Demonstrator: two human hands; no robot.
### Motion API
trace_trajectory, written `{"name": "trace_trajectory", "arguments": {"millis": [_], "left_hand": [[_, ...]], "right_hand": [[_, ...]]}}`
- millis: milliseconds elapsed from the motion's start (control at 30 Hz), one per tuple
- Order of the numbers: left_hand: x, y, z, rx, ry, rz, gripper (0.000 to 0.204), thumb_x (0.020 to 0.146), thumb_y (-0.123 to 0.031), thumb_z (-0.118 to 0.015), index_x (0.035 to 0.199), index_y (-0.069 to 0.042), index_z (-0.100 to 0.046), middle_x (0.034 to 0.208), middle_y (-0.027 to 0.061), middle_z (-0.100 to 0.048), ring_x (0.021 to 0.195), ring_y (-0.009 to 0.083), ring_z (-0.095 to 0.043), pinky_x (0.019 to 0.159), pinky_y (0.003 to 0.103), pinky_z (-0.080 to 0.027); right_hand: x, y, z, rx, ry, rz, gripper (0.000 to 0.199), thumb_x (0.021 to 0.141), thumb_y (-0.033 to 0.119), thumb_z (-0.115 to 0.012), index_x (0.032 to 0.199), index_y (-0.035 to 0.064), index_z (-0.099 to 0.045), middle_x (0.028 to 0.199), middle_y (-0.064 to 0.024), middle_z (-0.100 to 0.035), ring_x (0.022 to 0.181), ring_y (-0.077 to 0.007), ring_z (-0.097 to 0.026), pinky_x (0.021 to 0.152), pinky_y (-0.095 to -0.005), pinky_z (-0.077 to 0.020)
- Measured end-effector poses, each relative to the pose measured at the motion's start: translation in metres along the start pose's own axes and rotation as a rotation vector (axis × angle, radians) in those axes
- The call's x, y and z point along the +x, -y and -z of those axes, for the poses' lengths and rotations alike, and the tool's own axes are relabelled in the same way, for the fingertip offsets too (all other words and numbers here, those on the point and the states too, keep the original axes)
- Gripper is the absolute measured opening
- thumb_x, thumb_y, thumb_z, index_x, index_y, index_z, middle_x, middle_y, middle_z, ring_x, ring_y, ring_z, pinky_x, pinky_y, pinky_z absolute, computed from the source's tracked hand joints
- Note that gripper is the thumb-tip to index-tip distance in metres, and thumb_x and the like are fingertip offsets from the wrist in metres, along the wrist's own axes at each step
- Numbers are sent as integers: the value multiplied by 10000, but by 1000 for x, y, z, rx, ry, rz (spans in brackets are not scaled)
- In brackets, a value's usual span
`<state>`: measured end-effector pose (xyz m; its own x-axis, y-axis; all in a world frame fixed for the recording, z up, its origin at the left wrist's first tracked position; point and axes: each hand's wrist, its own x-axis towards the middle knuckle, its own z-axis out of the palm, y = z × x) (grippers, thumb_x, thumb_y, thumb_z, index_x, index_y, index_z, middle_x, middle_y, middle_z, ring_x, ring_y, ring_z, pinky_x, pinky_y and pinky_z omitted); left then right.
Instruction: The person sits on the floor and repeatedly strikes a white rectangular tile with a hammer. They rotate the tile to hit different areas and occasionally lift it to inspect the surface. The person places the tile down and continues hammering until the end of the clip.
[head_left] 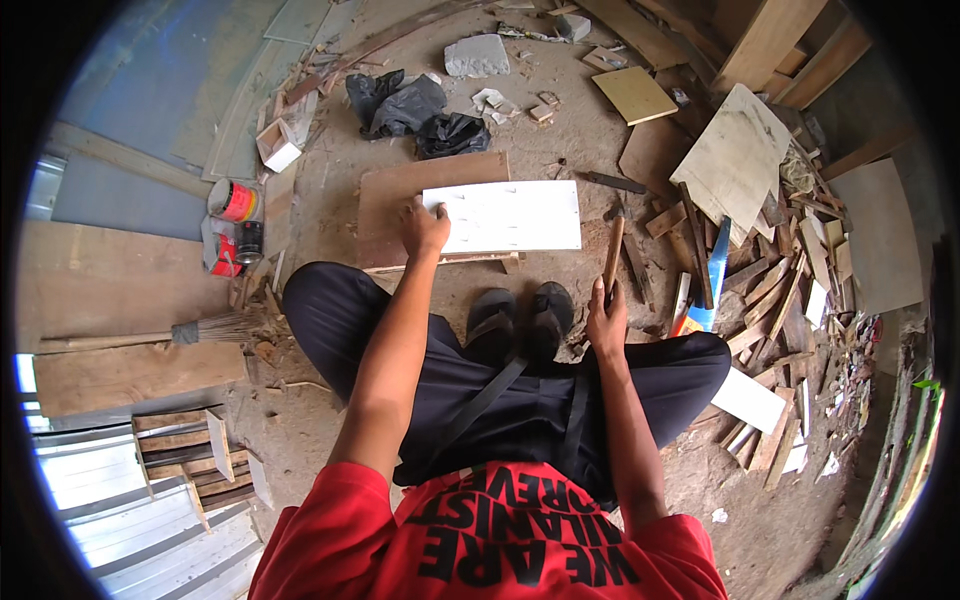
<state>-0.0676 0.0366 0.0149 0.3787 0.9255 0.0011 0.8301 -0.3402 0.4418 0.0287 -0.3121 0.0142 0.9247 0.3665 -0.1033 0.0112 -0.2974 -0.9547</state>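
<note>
A white rectangular board [530, 222] lies across a low brown wooden bench [385, 205] in front of me, its right end sticking out past the bench. My left hand [426, 228] grips the board's left end, thumb on the white face and fingers around the edge. Several small thin pieces, perhaps nails, show on the board; they are too small to tell. To the right of the bench, my right hand [606, 315] is closed around the wooden handle of a hammer [615, 250]. The dark hammer head points away from me, apart from the board.
On the right, a blue handsaw [716, 275] leans among a pile of wood scraps [775, 300]. Black plastic bags [400, 105] and a concrete block [476, 56] lie beyond the bench. At left are red cans [233, 200], a broom [210, 329] and leaning panels [110, 265].
</note>
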Motion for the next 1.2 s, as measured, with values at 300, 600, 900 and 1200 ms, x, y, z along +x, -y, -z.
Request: {"name": "trace_trajectory", "arguments": {"millis": [300,600,900,1200], "left_hand": [[-10,-15,3,37,-91,-124,564,957,-406,-567,1449,-142,-490,1424,206,-499,1326,409,-449,1121,561,-316],[0,-3,-21,30,-138,-318,499,1025,-415,-427,1460,-186,-507,1583,133,-371,1481,335,-298,1211,572,-168],[-3,-6,-20,70,-211,-340,501,994,-380,-489,1443,-160,-524,1550,161,-410,1455,353,-340,1201,579,-191],[-3,-5,-19,43,-239,-331,497,988,-362,-501,1423,-124,-530,1535,167,-427,1444,354,-358,1190,585,-212]], "right_hand": [[-17,61,-2,-150,91,113,340,1067,285,-474,1264,9,-492,713,-211,-617,614,-321,-660,570,-431,-481],[6,131,-29,-177,302,283,187,1040,161,-506,1131,1,-476,684,-293,-610,636,-506,-622,531,-504,-456],[28,96,-44,-309,325,361,279,1072,288,-484,1081,13,-531,634,-88,-530,551,-164,-524,508,-353,-407],[34,209,-20,189,331,267,418,1095,340,-376,1208,-36,-519,650,31,-447,516,-41,-408,461,-230,-325]]}}
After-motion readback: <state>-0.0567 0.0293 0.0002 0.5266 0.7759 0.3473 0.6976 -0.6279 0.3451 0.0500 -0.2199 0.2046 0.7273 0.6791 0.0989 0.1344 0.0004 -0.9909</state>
